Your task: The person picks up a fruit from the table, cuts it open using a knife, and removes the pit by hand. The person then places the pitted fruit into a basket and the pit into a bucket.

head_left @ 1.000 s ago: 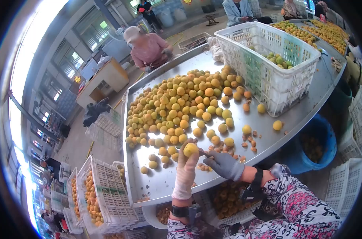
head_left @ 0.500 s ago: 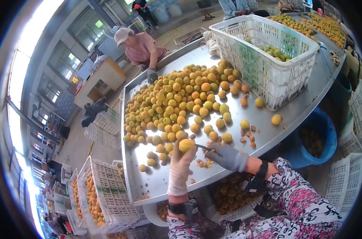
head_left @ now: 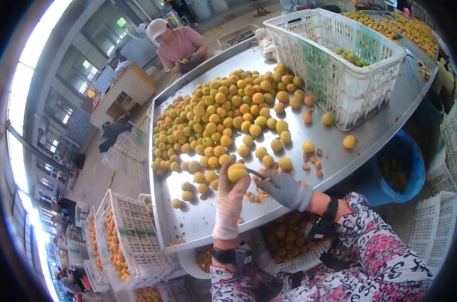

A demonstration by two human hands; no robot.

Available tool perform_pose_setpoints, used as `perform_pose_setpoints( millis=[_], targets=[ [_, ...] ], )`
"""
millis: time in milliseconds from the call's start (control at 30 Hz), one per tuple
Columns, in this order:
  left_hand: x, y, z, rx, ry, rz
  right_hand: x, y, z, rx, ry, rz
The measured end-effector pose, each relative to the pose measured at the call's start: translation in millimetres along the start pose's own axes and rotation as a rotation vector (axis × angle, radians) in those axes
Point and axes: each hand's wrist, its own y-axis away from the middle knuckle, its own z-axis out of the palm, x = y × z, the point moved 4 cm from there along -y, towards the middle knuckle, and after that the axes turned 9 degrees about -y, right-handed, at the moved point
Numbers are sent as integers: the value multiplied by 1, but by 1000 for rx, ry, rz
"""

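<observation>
Pale-gloved left hand (head_left: 231,199) grips an apricot (head_left: 237,172), held just above the table (head_left: 198,226) near its front edge. Grey-gloved right hand (head_left: 285,189) is clenched on a knife (head_left: 254,174), blade tip touching the apricot. Loose pits (head_left: 311,166) lie nearby. Behind them is the apricot pile (head_left: 223,113), with a white crate (head_left: 339,90) far right.

In the lower middle of the frame, the left hand (head_left: 231,199) is wearing a pale cream fabric glove (head_left: 227,221) and the right hand (head_left: 285,189) a grey glove (head_left: 294,194). Black wrist straps (head_left: 330,210) with small dark devices are circling both wrists. Floral sleeves (head_left: 384,256) in pink, white and black are covering the arms.
</observation>
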Motion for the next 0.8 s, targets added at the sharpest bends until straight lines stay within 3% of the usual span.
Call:
perform_pose_setpoints(
  millis=[100,167,233,267,300,367,433,567,667,800],
  targets=[
    [3,0,-2,-26,-86,-34,-10,0,0,-58,-32,71],
    [-10,3,10,102,6,49,-5,3,10,0,-261,111],
    [-19,11,31,128,334,-151,-4,6,19,166,-196,-86],
    [-26,10,34,105,430,-161,2,5,20,121,-166,15],
    [-31,11,30,116,431,-176,4,7,20,116,-171,31],
    [-26,4,21,80,142,-64,1,3,14,181,-156,-43],
    [-13,3,16,129,-59,-15,0,2,8,117,-114,-10],
    [-10,0,9,127,-88,41,-3,6,11,75,-129,35],
    [-16,-1,13,136,215,35,-1,8,20,101,-94,44],
    [-24,-4,16,81,247,-11,1,4,21,140,26,-8]
  ],
)
